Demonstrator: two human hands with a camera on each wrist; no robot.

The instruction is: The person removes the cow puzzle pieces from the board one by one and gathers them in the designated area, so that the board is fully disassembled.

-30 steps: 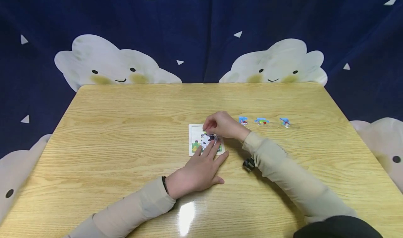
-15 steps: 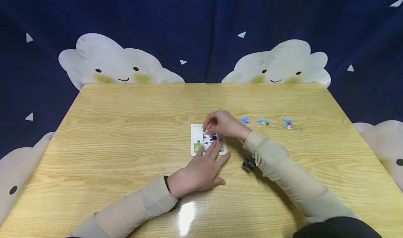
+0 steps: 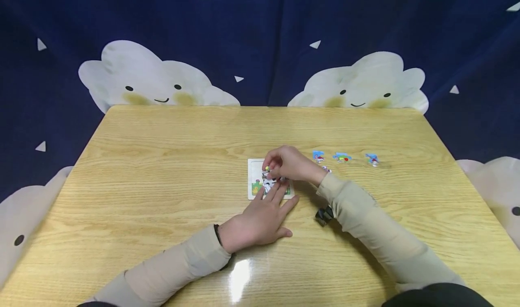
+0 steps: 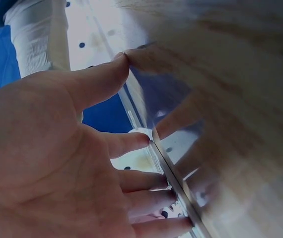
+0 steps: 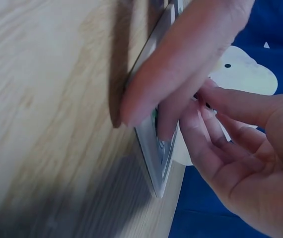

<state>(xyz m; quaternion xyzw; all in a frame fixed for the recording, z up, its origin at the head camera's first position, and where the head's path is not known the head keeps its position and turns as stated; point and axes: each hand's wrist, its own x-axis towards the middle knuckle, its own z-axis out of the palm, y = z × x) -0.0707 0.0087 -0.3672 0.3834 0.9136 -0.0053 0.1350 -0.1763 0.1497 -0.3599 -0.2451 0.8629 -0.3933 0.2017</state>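
Note:
A small square jigsaw tray (image 3: 249, 183) with a white rim lies mid-table, partly filled with green and black-and-white cow-patterned pieces. My left hand (image 3: 263, 220) rests with spread, straight fingers on its near part. The left wrist view shows those fingertips (image 4: 156, 181) along the tray's edge. Above the tray, my right hand (image 3: 291, 163) pinches a small puzzle piece (image 3: 266, 173) between thumb and fingers, white and black with a bit of yellow. In the right wrist view, the fingers of my right hand (image 5: 241, 144) mostly hide that piece. The hands cover much of the tray's right side.
Several loose puzzle pieces lie right of the tray, among them a blue-and-red one (image 3: 318, 156), a green-and-blue one (image 3: 342, 157) and another (image 3: 372, 159). One more piece (image 3: 326, 169) shows beside the right wrist. A dark cloud-patterned curtain (image 3: 260, 40) hangs behind the table.
The pinched piece has turned or shifted slightly over the tray, and more of its white and yellow shows. My left hand stays in place. The head view has shifted slightly.

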